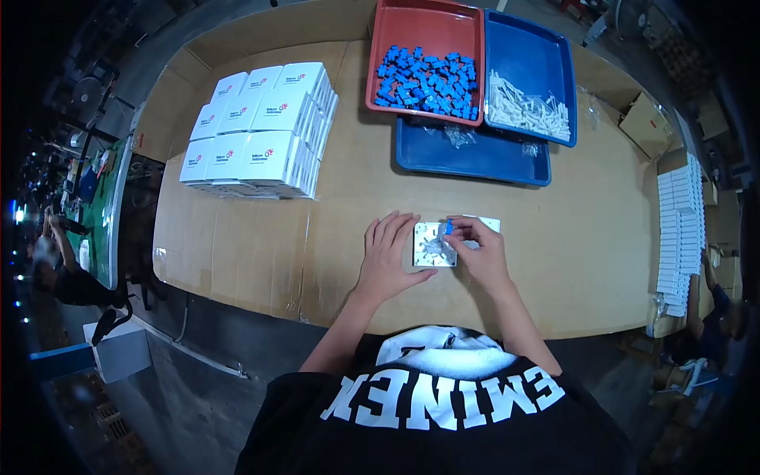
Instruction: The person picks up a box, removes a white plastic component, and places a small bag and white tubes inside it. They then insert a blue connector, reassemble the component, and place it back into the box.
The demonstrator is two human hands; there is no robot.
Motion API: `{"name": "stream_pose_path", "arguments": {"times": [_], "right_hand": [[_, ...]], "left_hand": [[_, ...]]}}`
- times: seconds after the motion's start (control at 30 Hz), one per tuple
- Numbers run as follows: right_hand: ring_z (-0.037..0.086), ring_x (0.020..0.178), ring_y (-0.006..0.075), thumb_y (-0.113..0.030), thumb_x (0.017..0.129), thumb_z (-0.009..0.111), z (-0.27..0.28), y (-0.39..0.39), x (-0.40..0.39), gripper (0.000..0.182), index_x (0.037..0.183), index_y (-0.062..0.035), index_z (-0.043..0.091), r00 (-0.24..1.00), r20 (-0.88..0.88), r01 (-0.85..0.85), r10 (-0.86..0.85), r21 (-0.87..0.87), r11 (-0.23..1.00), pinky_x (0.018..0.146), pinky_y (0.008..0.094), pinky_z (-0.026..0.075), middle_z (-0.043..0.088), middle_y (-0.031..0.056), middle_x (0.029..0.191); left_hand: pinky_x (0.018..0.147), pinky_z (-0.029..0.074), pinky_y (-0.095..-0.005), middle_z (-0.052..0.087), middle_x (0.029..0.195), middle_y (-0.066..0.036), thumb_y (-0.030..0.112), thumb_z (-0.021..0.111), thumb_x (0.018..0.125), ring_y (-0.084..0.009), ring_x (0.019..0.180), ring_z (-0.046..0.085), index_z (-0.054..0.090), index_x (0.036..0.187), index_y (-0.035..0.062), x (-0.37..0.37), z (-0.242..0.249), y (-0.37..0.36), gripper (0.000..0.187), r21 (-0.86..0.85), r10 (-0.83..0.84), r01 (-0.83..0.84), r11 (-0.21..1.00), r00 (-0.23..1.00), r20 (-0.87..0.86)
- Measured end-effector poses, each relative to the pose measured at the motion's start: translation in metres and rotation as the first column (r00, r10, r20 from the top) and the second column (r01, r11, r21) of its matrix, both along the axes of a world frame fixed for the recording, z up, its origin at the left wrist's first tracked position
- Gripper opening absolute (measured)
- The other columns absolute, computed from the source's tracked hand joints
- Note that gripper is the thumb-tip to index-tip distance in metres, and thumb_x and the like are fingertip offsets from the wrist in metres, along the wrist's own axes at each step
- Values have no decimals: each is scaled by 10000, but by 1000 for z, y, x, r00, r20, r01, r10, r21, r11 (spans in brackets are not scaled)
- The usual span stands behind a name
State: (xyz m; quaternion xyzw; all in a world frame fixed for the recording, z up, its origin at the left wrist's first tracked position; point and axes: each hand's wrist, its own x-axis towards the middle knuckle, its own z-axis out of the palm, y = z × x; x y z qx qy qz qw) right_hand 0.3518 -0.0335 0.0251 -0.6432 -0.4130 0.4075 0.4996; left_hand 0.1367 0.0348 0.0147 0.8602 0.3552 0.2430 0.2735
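Note:
On the cardboard-covered table, a small white open housing lies flat in front of me. My left hand rests flat at its left edge, fingers extended and holding nothing. Between the thumb and fingers of my right hand is a small blue part, at the housing's upper right corner. Another white piece lies partly behind my right hand. What is inside the housing is too small to make out clearly.
White boxes stand stacked at the back left. A red tray holds blue parts; a blue tray holds white sticks. Both overlap a lower blue tray. White pieces are stacked at the right edge. People are at both sides.

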Motion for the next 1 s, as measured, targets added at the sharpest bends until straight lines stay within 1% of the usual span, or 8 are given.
{"name": "stream_pose_path", "arguments": {"times": [0.07,0.27,0.5,0.73,0.83,0.9,0.93,1.0], "right_hand": [[711,1006,185,-41,883,785,10,7,-2,307,1178,7,713,951,295,-129,93,106,986,887,307,564,731,106,1177],[684,1056,332,-90,847,789,6,21,-21,292,1110,14,720,817,571,-258,87,227,939,912,389,553,726,144,1151],[667,1050,344,-87,840,772,-1,27,-28,255,1071,10,727,735,673,-304,78,225,926,893,421,544,721,141,1134],[674,1042,347,-58,819,785,-5,27,-32,262,1063,23,732,745,663,-294,77,222,930,879,408,548,724,153,1124],[666,1102,337,-76,830,778,-5,23,-33,256,1069,9,740,753,649,-290,114,172,941,954,449,527,725,138,1142],[602,1260,332,-163,858,767,-3,21,-35,307,1125,-13,749,574,815,-328,83,136,935,1097,539,434,698,135,1243],[602,1260,332,-163,858,767,0,18,-38,307,1125,-13,749,576,813,-325,83,136,936,1097,539,434,698,135,1243],[485,1408,334,-248,890,738,8,11,-39,366,1183,-29,747,467,874,-337,135,35,941,1196,614,293,627,158,1376]], "left_hand": [[1224,216,-579,511,1449,-136,469,897,673,-335,1446,392,466,1507,93,1,-1,2,1012,14,2,-2,1000,1000,-3],[1219,221,-594,538,1477,-114,465,902,681,-348,1457,407,466,1499,96,-1,-1,4,998,-15,21,-21,1000,999,-24],[1226,212,-583,542,1460,-116,472,887,695,-325,1434,417,455,1522,109,-2,-3,2,1002,-18,20,-21,1000,1000,-20],[1234,205,-576,546,1467,-101,462,892,688,-318,1442,420,467,1517,120,-1,-5,2,992,-25,26,-27,999,999,-26],[1236,202,-575,547,1468,-98,431,893,683,-317,1443,419,473,1512,123,-1,-4,2,979,-42,23,-24,999,999,-25],[1232,207,-579,552,1460,-107,413,889,688,-322,1436,417,472,1513,117,-1,-5,3,970,-51,15,-16,999,1000,-19],[1227,213,-583,557,1453,-115,394,885,693,-327,1429,415,471,1513,112,-2,-5,4,962,-51,5,-6,999,1000,-11],[1228,212,-584,566,1447,-111,388,884,689,-327,1435,411,474,1510,110,-2,-5,4,959,-54,3,-4,999,1000,-16]]}}
